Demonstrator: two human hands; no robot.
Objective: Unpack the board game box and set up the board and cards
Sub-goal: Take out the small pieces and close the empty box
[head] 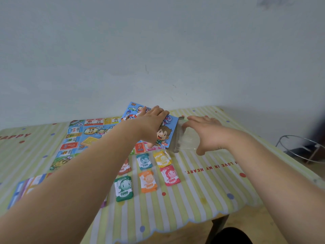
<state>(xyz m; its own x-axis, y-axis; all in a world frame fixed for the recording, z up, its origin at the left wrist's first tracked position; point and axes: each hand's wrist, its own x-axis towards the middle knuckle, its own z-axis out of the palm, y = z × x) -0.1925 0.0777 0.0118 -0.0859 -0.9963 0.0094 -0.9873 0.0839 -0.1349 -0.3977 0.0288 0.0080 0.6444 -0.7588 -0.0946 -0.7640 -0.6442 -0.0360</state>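
Observation:
The blue game box [166, 132] with a cartoon boy on it is tilted up at the far middle of the table, its open grey end facing right. My left hand [152, 123] grips its top side. Beside that open end, my right hand [204, 132] has its fingers curled on a clear plastic bag [187, 140]. The unfolded game board [82, 140] lies flat to the left, partly under my left arm. In front of the box, several small stacks of paper money lie in rows, among them green 1000 [123, 188], orange [147, 181], pink 5000 [170, 175], teal 100 [144, 161] and yellow [162, 158].
A row of coloured cards [26, 188] lies fanned at the near left. The striped tablecloth [211, 187] ends in a scalloped front edge. A white wall stands right behind the table. A metal wire stand [302, 148] sits on the floor at the right.

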